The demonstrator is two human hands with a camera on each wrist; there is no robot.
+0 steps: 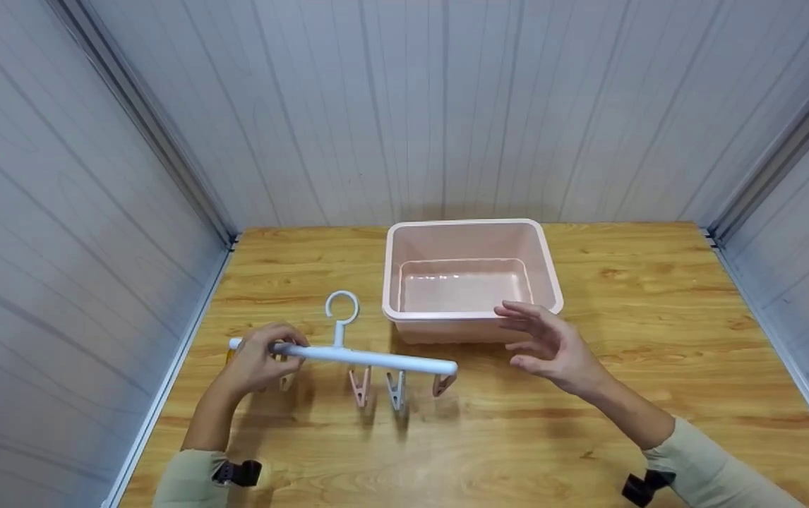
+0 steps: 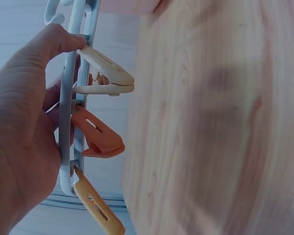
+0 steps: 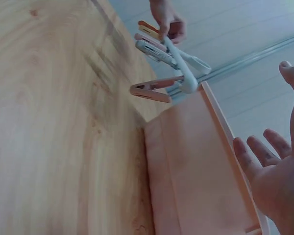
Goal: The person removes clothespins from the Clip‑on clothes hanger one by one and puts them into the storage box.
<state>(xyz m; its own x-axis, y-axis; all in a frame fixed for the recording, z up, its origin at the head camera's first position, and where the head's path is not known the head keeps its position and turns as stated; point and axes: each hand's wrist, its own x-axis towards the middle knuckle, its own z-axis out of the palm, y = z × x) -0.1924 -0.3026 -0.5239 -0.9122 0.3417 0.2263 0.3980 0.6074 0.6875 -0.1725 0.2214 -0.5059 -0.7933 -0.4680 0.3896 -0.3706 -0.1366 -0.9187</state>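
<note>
Currently my left hand [image 1: 260, 361] grips the light-blue hanger [image 1: 383, 359] near one end, the rest extending right toward my relaxed, free right hand [image 1: 561, 353].

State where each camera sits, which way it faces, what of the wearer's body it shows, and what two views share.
Head: worn on the head, facing forward and down at the hanger and pink basin; left hand, right hand and sleeves show.
Left wrist: on that wrist, facing the clips; only the left hand shows.
Right wrist: on that wrist, facing the basin's outer side; the right hand shows close, the left beyond.
Shared by head and right wrist: basin, hanger, both hands.
</note>
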